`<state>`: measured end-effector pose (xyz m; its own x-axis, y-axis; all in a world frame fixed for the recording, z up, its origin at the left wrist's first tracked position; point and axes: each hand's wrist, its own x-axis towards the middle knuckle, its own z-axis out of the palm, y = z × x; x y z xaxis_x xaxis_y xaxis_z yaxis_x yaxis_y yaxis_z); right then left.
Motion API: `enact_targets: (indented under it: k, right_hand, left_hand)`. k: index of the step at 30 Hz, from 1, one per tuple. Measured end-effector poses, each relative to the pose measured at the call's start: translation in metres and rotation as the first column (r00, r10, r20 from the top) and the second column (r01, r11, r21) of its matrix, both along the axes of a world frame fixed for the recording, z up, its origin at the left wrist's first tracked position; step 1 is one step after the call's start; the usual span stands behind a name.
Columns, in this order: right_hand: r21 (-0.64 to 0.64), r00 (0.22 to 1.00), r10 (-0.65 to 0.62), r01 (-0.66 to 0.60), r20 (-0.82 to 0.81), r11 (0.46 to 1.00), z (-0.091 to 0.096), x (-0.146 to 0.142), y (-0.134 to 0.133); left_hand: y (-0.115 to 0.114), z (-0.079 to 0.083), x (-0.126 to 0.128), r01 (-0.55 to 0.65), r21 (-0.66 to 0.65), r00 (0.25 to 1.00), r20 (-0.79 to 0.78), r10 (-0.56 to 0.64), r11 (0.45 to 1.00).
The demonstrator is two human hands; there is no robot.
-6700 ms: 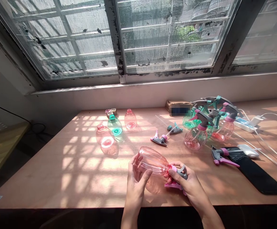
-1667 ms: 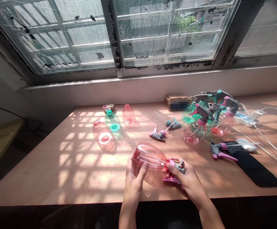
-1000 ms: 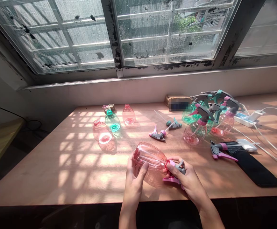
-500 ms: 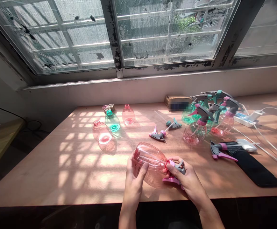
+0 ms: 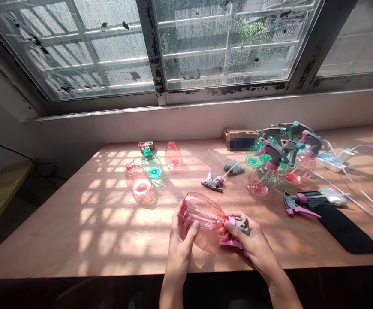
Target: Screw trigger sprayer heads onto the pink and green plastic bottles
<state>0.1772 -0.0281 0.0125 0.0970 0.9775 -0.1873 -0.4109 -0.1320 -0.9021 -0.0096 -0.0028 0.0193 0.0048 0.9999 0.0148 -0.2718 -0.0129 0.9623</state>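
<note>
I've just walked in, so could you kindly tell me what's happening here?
A person's left hand holds a pink bottle tipped sideways, while the right hand grips the spray head set on it; how tight it is, I can't tell. Three open bottles stand to the left, several spray bottles stand to the right, and loose heads lie nearby.

Sunlit table (image 5: 54, 240) below a barred window (image 5: 196, 56)
</note>
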Motion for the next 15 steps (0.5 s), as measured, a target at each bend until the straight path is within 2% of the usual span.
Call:
enact_targets:
  k: [15]
  right_hand:
    - [0.004,1.000,-0.019,0.019,-0.003,1.000,0.0000,-0.0003,-0.0001]
  left_hand:
    - [-0.0013,-0.0012,-0.0031,-0.005,-0.004,1.000,0.020,0.005,1.000]
